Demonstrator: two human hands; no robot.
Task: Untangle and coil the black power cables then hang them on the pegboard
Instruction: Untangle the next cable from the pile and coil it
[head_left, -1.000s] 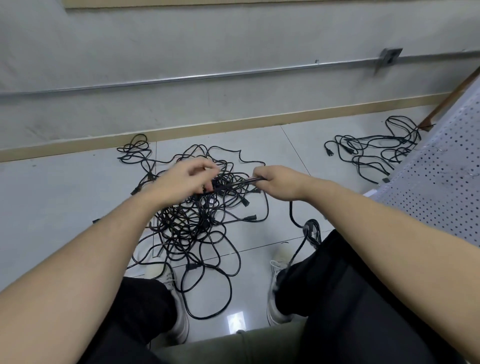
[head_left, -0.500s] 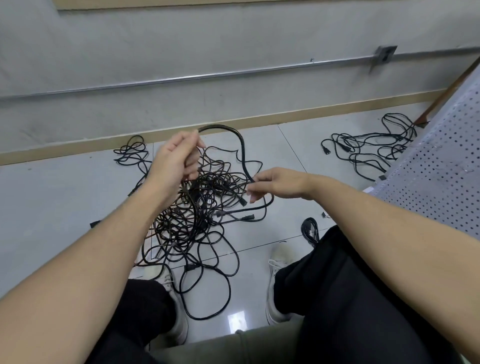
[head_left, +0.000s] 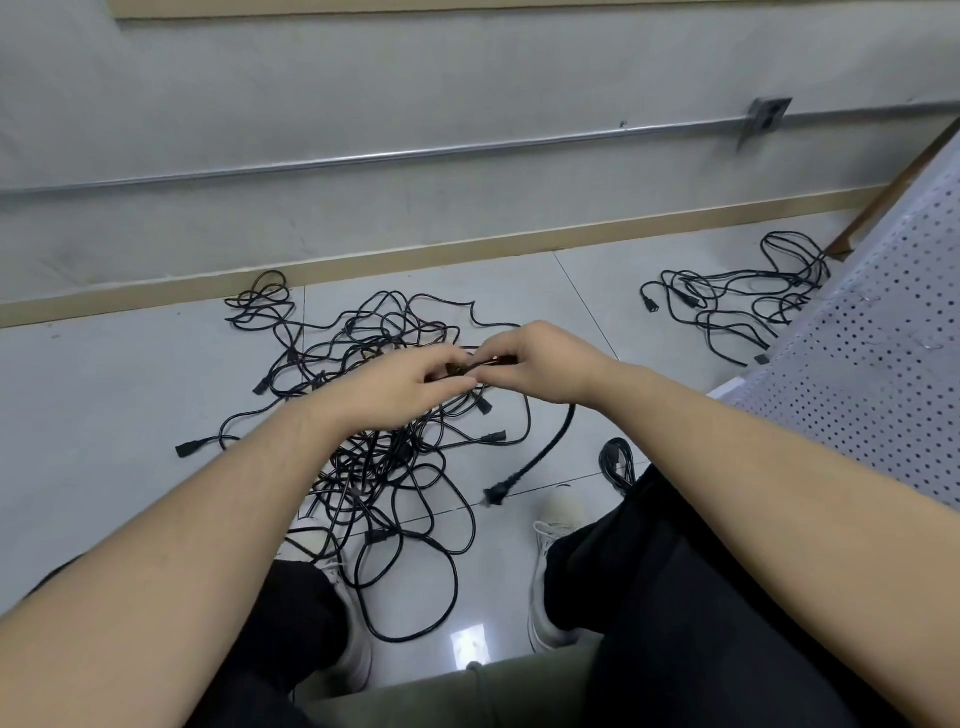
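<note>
**Cables pinched between both hands above the floor tangle**

Cables (head_left: 374, 457) lie in a loose black tangle on the tiled floor (head_left: 104, 405) straight ahead of you, spreading from near the baseboard (head_left: 467, 249) down to your shoes. Several plug ends stick out of the heap on its left and right sides.

Your left hand (head_left: 400, 387) and right hand (head_left: 540, 364) meet above the middle of that tangle, fingertips almost touching. Both have their fingers curled in, and together they pinch a short stretch of black cord (head_left: 480, 362) that runs between them. How many strands sit inside each pinch is hard to tell, as the fingers cover them.

From under your right hand one thicker cord hangs down and ends in a plug (head_left: 497, 492), which hovers just above the floor, between the tangle and your right shoe (head_left: 553, 525). Your left shoe (head_left: 322, 540) sits at the tangle's lower edge, with loops lying over and beside it.

A small wound bundle (head_left: 617, 462) rests on the floor just beside your right knee. A second, smaller heap of cables (head_left: 737, 301) lies well apart to the right, against the foot of the perforated pegboard (head_left: 883, 374), which leans in from the right edge. A metal pipe (head_left: 415, 153) runs along the wall behind.
</note>
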